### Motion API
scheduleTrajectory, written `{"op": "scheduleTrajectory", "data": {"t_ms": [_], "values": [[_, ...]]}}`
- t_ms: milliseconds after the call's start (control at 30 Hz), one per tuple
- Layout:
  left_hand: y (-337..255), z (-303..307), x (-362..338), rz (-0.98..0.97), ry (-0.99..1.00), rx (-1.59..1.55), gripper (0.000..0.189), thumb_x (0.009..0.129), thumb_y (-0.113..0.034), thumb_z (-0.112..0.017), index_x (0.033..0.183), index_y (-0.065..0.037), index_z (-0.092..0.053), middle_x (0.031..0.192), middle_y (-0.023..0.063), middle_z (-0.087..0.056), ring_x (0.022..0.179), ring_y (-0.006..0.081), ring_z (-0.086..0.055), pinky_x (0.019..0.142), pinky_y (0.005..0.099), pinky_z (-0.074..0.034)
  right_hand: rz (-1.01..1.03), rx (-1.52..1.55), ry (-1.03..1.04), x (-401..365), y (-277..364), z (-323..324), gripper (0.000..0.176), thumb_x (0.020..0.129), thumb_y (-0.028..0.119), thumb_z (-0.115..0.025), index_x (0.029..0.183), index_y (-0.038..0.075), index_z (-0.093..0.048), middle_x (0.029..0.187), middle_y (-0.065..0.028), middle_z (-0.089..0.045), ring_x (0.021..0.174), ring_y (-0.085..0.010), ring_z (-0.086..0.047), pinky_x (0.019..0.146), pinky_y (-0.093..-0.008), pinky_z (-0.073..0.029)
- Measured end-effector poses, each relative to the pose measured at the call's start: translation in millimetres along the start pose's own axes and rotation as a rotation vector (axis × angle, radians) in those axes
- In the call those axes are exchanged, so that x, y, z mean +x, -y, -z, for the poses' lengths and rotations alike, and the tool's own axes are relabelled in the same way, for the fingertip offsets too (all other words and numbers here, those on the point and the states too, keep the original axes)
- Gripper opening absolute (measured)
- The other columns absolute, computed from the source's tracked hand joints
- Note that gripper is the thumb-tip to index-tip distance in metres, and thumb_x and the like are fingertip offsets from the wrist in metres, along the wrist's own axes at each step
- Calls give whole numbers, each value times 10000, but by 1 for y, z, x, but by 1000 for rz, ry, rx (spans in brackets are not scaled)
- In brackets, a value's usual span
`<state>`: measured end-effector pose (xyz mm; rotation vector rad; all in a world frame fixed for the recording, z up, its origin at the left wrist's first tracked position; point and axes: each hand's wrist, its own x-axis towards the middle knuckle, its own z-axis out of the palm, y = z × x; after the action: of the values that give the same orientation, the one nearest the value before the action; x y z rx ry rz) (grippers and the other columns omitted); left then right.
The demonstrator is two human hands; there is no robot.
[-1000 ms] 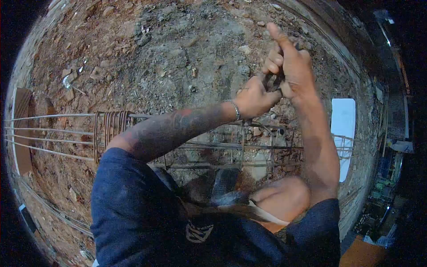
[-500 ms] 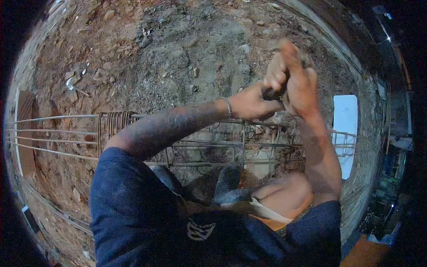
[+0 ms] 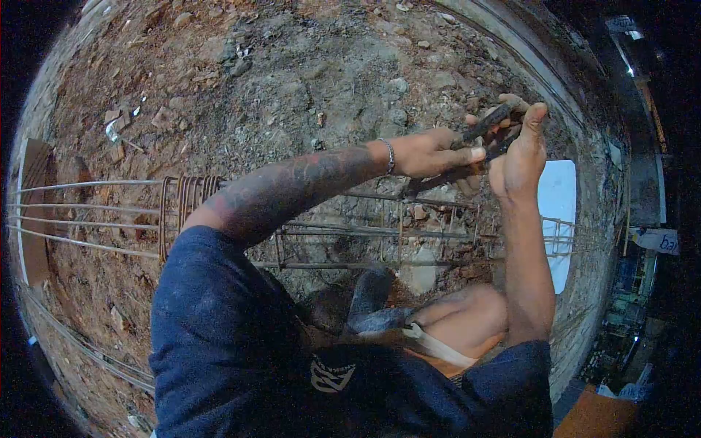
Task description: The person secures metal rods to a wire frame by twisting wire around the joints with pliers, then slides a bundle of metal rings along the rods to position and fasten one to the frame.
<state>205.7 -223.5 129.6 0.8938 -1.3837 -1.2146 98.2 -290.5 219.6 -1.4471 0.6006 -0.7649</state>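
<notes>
A dark two-armed hand tool point(image 3: 488, 125), perhaps pincers, spans the space between my two hands. My left hand point(image 3: 437, 153), with a bracelet at the wrist, is closed round its near side, thumb stretched toward my other palm. My right hand point(image 3: 517, 157) has the tool against its palm and partly curled fingers, with the thumb raised apart. Both hands are above a long cage of thin steel bars point(image 3: 400, 232) lying across the ground. The lower part of the tool and some fingers are hidden or blurred.
Bent wire rings point(image 3: 191, 198) are bunched on the bars at the left, near a wooden board point(image 3: 33, 212). A white panel point(image 3: 558, 182) lies under the right end. My bent leg point(image 3: 467, 310) is close below the cage. Stones and rubble point(image 3: 307, 80) cover the ground.
My hands have moved slightly right and come apart from a tight clasp. More of the dark tool now shows between them, and my right hand has turned its palm up more.
</notes>
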Motion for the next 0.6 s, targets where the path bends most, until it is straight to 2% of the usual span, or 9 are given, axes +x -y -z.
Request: {"op": "scheduleTrajectory", "data": {"t_ms": [167, 233, 300, 367, 433, 500, 533, 567, 600], "values": [[1, 1, 8, 76, 97, -23, 509, 912, -467, -402, 1073, -9, -556, 999, 73, -580, 932, 130, -516, 815, 296, -432, -4, 38, 37, 2, -2, 3, 563, 858, 548, -381, 1024, 21, -488, 776, -47, -506, 730, -189, -556, 726, -380, -512], [-4, -3, 2, 29, -42, 61, 518, 910, -471, -403, 1064, -3, -563, 1013, 91, -573, 920, 139, -516, 800, 303, -434, -27, 36, 36, 4, -5, 4, 567, 854, 554, -383, 1025, 22, -481, 792, -46, -503, 731, -189, -549, 731, -382, -510], [3, -4, 3, -12, -58, 49, 514, 910, -468, -406, 1076, -6, -558, 1014, 96, -568, 923, 141, -515, 795, 307, -436, 23, 48, -31, 5, -8, 0, 582, 841, 587, -390, 929, 26, -515, 777, -61, -522, 599, -214, -585, 649, -357, -545], [8, -3, 6, -57, -74, 39, 510, 910, -466, -408, 1088, -10, -553, 1014, 101, -563, 926, 143, -514, 790, 311, -438, 67, 83, -59, 3, -8, -13, 567, 839, 596, -385, 865, 41, -496, 729, -52, -500, 562, -194, -550, 608, -342, -531], [8, 4, 9, 56, 113, 30, 502, 875, -470, -487, 1091, -20, -541, 1004, 98, -559, 912, 135, -510, 777, 307, -440, 113, 117, -83, 6, -6, -13, 559, 838, 606, -379, 801, 57, -477, 682, -44, -478, 525, -174, -515, 567, -327, -517], [6, -2, 11, -27, 62, 95, 457, 856, -428, -536, 1068, -23, -539, 962, 82, -568, 869, 130, -514, 763, 302, -441, -71, 247, 190, 14, -2, -2, 561, 821, 638, -383, 678, 96, -400, 560, -20, -406, 452, -137, -444, 447, -278, -424], [4, -3, 11, -109, 11, 161, 419, 837, -386, -586, 1045, -26, -538, 920, 66, -578, 825, 124, -518, 750, 297, -441, -69, 250, 191, 18, -2, -4, 561, 821, 638, -383, 678, 96, -400, 560, -20, -406, 452, -137, -444, 447, -278, -424], [4, -3, 11, -108, 14, 165, 419, 837, -386, -586, 1045, -26, -538, 920, 66, -578, 825, 124, -518, 750, 297, -441, -99, 258, 289, 22, -2, -9, 547, 838, 628, -352, 665, 110, -366, 536, 4, -361, 434, -112, -389, 427, -259, -365], [7, -2, 12, 14, -22, 102, 376, 815, -336, -610, 1011, -24, -539, 891, 48, -586, 780, 135, -524, 725, 305, -445, -128, 264, 389, 25, -1, -13, 535, 856, 619, -321, 653, 124, -331, 512, 28, -316, 415, -86, -333, 407, -241, -307]]}}
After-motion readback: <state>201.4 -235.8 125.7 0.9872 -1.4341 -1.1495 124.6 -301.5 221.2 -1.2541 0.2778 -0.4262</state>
